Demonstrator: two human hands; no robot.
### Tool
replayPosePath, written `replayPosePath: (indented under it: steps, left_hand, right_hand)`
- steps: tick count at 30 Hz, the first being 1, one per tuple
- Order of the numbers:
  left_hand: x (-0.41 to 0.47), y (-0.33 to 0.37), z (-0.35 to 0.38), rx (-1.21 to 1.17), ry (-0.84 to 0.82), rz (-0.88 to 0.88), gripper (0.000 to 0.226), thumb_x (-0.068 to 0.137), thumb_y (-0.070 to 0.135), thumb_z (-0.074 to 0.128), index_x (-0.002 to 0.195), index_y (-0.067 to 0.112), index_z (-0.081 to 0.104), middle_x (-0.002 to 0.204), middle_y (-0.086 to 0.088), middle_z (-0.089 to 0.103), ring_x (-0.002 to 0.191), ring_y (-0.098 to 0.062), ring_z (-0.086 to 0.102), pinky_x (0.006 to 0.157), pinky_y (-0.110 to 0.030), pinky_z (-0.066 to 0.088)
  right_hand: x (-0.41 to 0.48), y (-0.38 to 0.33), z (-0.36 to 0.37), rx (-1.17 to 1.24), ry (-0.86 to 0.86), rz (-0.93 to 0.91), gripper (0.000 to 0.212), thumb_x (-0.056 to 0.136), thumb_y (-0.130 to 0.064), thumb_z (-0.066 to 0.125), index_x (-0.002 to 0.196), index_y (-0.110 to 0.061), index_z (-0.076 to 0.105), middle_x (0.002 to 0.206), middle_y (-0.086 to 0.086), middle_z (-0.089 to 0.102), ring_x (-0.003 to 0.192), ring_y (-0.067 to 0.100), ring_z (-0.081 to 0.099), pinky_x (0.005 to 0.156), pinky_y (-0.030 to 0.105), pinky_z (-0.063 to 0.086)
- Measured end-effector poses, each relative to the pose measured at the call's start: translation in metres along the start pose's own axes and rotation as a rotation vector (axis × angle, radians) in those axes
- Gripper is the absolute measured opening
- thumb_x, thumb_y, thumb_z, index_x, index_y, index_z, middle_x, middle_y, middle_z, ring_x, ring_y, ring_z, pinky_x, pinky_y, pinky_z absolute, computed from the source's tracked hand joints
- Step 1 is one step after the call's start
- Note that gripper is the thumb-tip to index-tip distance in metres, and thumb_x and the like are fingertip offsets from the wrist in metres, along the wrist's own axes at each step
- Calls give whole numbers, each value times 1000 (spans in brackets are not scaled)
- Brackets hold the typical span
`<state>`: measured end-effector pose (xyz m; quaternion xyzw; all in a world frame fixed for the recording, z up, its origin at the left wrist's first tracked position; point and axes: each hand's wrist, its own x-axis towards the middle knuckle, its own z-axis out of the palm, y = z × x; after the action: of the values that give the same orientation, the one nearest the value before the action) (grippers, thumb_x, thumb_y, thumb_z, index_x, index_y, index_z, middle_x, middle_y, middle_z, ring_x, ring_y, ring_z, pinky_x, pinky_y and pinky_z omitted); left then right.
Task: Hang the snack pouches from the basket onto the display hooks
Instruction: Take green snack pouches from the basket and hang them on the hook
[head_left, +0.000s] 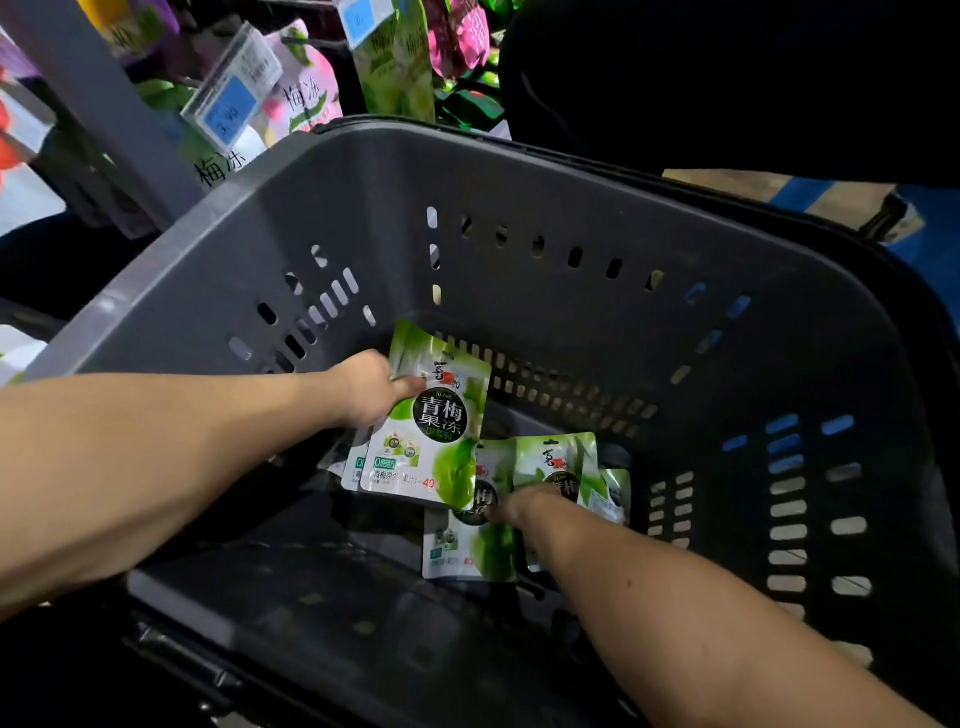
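A big grey plastic basket (519, 197) fills the view. My left hand (366, 389) reaches into it and holds a small stack of green-and-white snack pouches (431, 431), thumb on the front one, lifted off the floor of the basket. My right hand (524, 506) is down at the basket floor with its fingers on more green pouches (550, 467) lying there; whether it grips one is unclear. Another pouch (467, 551) lies flat below, partly under my right wrist.
Display hooks with hanging pouches and blue price tags (228, 104) stand beyond the basket's far left rim. A grey upright post (104, 104) rises at the left. A cardboard box (841, 197) sits past the right rim. Something dark fills the top right.
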<state>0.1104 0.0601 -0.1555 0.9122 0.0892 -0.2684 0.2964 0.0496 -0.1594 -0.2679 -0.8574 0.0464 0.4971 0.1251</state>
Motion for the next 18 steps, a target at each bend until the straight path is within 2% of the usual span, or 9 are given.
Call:
replayPosePath:
  steps: [2,4,6,8,9,11,14,16,18]
  left_hand:
    - [-1,1,-1,2,-3,-4,44,97,46,62,75,8,65,74,-7,69,75,-27,67,69,-31,47]
    - [-2,2,-2,-7,-5,-2,43,98,45,62,77,8,66,75,-6,69,75,-25,66,69,-30,45]
    - [-4,3,-2,-15,-5,1,42,98,44,61,78,8,66,75,-5,68,73,-24,64,68,-30,44]
    - [-5,4,-3,-10,-6,1,42,98,44,61,79,7,65,74,-6,67,73,-24,64,69,-30,45]
    - [-5,5,-3,1,-8,1,43,98,44,60,79,6,65,75,-7,67,74,-25,64,69,-31,45]
    - [-6,5,-4,19,-10,0,45,98,45,60,81,4,65,79,-10,69,77,-28,66,72,-34,49]
    - [-7,5,-5,28,-16,-1,48,98,45,60,89,-1,68,88,-17,72,85,-34,69,80,-40,53]
    - [-7,5,-5,25,-25,4,49,99,45,60,92,-3,68,89,-18,73,86,-34,69,82,-42,53]
    - [-7,4,-6,20,-31,-1,50,98,47,60,88,-2,67,84,-16,72,79,-31,67,82,-44,54]
  right_hand:
    - [1,-3,3,21,46,58,61,105,-35,54,155,-8,33,158,12,40,146,28,39,116,34,33]
    - [1,-7,4,45,73,44,67,107,-45,44,159,-9,24,164,10,30,151,27,29,119,32,27]
    - [-2,-15,3,166,55,-6,59,107,-43,42,153,-6,39,159,15,39,147,31,35,118,38,29]
    - [-3,-21,9,99,4,-28,50,105,-35,50,145,-5,51,149,16,51,139,33,46,115,41,36]
    - [-3,-23,12,38,-23,2,52,102,-35,57,144,-5,51,146,15,54,135,32,51,114,40,40]
    - [0,-25,20,79,-6,78,71,91,-40,74,146,-5,47,140,11,58,128,26,58,108,34,48]
    - [7,-26,25,42,29,129,87,88,-53,73,153,-6,38,146,9,53,132,24,55,110,31,46]
    - [6,-25,23,102,42,178,88,89,-49,74,154,-4,35,149,11,50,135,26,52,111,32,45]
    - [5,-21,24,170,65,175,72,96,-42,66,151,-4,39,150,13,50,135,26,52,110,30,44]
